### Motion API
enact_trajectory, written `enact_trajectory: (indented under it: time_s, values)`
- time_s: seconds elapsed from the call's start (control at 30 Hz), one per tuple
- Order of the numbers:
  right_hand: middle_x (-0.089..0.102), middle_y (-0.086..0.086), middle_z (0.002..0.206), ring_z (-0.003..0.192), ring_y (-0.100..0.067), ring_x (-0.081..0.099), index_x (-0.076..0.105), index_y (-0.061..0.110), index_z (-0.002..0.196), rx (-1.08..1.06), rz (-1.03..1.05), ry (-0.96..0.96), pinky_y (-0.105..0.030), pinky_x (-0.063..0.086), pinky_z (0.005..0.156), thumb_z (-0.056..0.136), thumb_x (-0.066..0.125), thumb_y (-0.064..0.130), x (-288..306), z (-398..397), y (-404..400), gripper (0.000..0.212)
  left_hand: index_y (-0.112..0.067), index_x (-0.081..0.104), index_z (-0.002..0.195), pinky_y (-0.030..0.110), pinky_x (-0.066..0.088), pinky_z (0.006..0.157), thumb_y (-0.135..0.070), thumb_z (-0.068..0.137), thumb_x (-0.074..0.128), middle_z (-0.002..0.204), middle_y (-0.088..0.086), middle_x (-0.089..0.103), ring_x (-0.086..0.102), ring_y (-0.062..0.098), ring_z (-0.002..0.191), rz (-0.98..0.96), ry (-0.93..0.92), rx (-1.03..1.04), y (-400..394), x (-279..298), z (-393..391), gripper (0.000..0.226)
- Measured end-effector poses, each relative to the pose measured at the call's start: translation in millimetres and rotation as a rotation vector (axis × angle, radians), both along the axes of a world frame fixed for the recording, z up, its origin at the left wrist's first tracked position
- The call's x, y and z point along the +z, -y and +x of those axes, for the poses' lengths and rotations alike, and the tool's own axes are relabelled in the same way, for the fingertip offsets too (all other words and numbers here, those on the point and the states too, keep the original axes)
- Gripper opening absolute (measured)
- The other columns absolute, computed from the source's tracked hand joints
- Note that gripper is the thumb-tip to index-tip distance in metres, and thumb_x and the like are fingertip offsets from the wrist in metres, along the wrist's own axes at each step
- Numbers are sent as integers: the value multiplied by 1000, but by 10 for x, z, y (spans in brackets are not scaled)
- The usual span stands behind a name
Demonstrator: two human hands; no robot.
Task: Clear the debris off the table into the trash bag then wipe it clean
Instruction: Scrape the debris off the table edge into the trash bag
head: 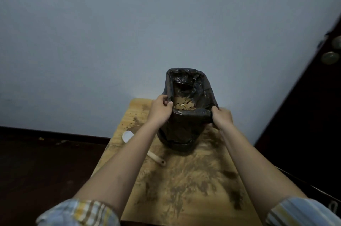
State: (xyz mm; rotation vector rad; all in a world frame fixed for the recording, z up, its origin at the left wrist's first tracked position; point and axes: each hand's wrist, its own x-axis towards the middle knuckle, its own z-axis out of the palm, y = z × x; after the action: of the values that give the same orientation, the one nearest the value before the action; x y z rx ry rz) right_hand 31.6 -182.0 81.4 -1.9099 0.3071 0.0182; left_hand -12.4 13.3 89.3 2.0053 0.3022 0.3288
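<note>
Head view: trash bag (186, 96) upright on table (184, 189), rim between left grip (160, 110) and right grip (221, 118) (both pinching it).

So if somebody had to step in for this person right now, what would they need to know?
Left hand: grips the near-left rim of the trash bag.
Right hand: grips the near-right rim.
The bag stands open at the far end of the table, with light debris inside.
A white spoon lies left of the bag.
Done: some debris is bagged.
Left: brown smears and crumbs cover the tabletop; it is not wiped yet. No cloth is in view.
</note>
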Motion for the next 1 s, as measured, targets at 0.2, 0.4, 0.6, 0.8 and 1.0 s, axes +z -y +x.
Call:
enact_trajectory:
  time_s: [0.2,0.4,0.6,0.8,1.0]
  values:
    - [65,-15,99,85,-34,66,63,9,104,4,-86,-68,-45,58,76,94,44,26,-205,467,423,27,-9,45,134,28,44,80,-18,93,58,84,-5,52,53,11,83,-84,-143,-77,369,-326,502,44]
    - [58,-13,100,70,-18,53,59,4,115,1,-119,-202,-17,39,35,99,40,23,-557,519,597,31,-9,43,137,23,40,73,-20,91,62,84,-5,52,52,11,81,-33,-251,-141,515,-699,655,51]
    - [54,-13,110,89,-27,57,51,8,126,-43,28,-320,-25,51,39,101,40,23,-726,461,575,31,-9,43,137,27,43,77,-21,91,63,86,-2,53,54,15,85,-37,-306,-188,532,-898,674,51]
    - [34,-14,147,135,-36,29,34,14,144,78,-568,34,-45,30,109,98,43,37,-657,306,519,52,-9,51,132,24,40,77,-24,95,56,98,-1,58,55,15,92,7,-263,-211,485,-910,570,41]
    - [28,-11,152,141,-28,16,42,15,142,253,-762,372,-43,23,114,96,47,24,-498,-26,105,47,-13,59,123,37,48,94,-21,96,52,122,7,58,56,23,110,249,-203,-272,223,-932,244,29]
